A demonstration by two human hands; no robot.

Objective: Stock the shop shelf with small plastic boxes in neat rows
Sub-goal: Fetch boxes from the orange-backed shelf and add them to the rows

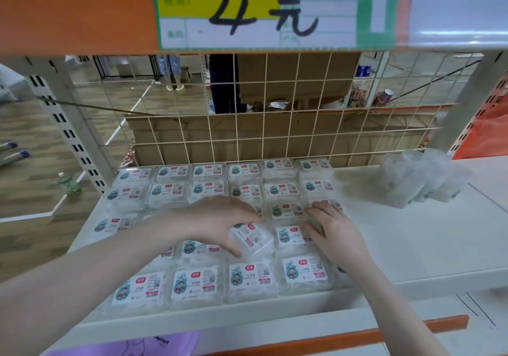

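Several small clear plastic boxes with white cartoon labels lie in rows on the white shelf (412, 234). My left hand (211, 218) grips one tilted box (251, 239) above a gap in the middle of the rows. My right hand (332, 232) rests flat with straight fingers on the boxes at the right end of the rows, beside a labelled box (292, 236). The front row (195, 285) lies flat and even.
A bundle of boxes in clear plastic wrap (417, 177) sits on the shelf at the right. A wire grid (275, 113) backs the shelf, with cardboard boxes behind it. A price sign (261, 9) hangs overhead. A green bottle (68, 184) stands on the floor at left.
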